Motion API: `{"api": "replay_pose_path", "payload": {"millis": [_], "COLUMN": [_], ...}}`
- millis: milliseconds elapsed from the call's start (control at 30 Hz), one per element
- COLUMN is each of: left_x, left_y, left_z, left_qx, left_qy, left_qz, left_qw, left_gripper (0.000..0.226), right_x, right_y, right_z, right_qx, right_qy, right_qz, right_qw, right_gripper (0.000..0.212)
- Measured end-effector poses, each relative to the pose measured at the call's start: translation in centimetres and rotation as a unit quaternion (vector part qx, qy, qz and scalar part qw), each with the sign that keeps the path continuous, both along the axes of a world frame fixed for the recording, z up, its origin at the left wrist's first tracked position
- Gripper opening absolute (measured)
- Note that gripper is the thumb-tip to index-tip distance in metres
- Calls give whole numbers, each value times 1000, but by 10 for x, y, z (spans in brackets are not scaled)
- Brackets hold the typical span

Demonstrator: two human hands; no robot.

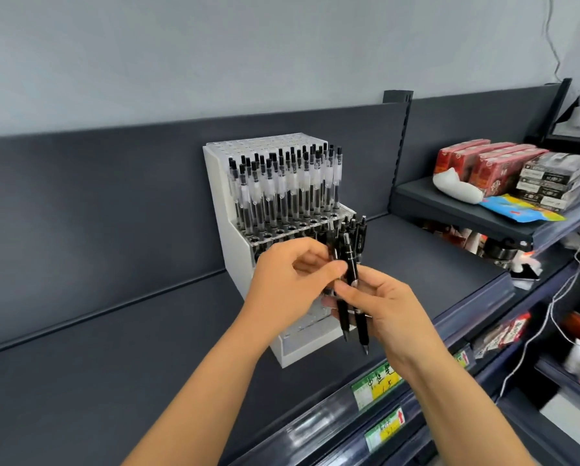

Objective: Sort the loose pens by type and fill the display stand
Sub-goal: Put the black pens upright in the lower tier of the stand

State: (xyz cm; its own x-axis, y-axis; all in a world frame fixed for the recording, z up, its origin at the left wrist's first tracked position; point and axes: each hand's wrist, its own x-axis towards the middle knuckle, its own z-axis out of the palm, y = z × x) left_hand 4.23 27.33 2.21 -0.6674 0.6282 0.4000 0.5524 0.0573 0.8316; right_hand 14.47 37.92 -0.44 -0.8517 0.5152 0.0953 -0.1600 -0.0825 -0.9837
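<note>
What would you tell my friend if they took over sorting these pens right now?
Left hand: pinches one of the black pens in the bunch.
Right hand: grips the bunch, tips down, in front of the display stand.
Done: many clear pens stand in the upper part.
Left: the row of holes below them looks mostly empty; the held black pens are not yet slotted in.

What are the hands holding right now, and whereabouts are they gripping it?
The right hand grips a bunch of black pens around mid-barrel, tips down; the left hand pinches one of them higher up the barrel.
</note>
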Motion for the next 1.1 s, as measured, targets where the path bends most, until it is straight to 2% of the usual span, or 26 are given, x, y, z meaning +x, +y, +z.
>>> {"api": "replay_pose_path", "payload": {"millis": [67,167,200,267,333,400,600,733,900,1000,1100], "left_x": [-3,-12,-13,-12,-11,-13,-13,-8,-9,-15,-12], "left_y": [-5,-10,-9,-5,2,8,23,29,26,10,-8], "left_z": [2,1,-1,-7,-12,-17,-19,-16,-17,-14,-7], "left_qx": [17,51,53,38,5,-30,-149,-211,-234,-203,-97], "left_qy": [27,77,85,106,136,144,147,171,193,205,163], "left_qz": [12,99,110,114,124,131,160,163,153,120,29], "left_qw": [999,991,989,987,983,980,965,948,940,950,981], "left_gripper": [4,9,10,12,17,23,38,43,38,33,15], "right_x": [-2,-2,-2,-2,0,3,6,6,6,2,-8], "right_y": [0,2,2,4,3,2,5,5,4,3,1], "right_z": [0,-1,-2,-6,-7,-6,-5,-7,-1,6,14], "right_qx": [32,55,68,74,14,-9,79,94,78,91,93], "right_qy": [7,22,14,-10,-9,3,33,36,39,52,71], "right_qz": [-23,-118,-152,-191,-191,-186,-185,-191,-208,-206,-194], "right_qw": [999,991,986,979,981,983,979,976,974,973,974], "right_gripper": [21,13,14,30,37,35,16,18,24,24,24]}}
